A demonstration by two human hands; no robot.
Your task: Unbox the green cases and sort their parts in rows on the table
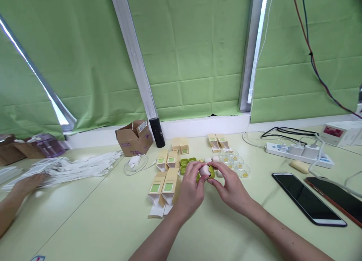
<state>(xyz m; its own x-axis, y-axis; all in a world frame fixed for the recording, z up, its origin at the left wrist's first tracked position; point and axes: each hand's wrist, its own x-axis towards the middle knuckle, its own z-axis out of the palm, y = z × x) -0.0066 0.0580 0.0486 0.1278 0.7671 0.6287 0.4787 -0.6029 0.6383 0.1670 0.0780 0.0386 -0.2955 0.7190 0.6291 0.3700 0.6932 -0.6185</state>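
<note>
My left hand (192,187) has its fingers closed around a small pinkish-white rounded piece (204,171). A small olive-green shell (212,172) is pressed against it, pinched by my right hand (233,183). The two hands meet above the table, and the fingers hide part of both pieces. Just behind them lie more green square shells (184,162). To the right is a group of clear plastic cups (236,165) with yellow spots in them. Left of my hands, open cream cartons (155,187) with green windows lie on their backs.
A brown cardboard box (132,140) and a black cylinder (157,133) stand by the wall. At right are a power strip (299,154), a phone (308,199) and cables. A co-worker's hand (29,182) touches white strips (76,165) at far left.
</note>
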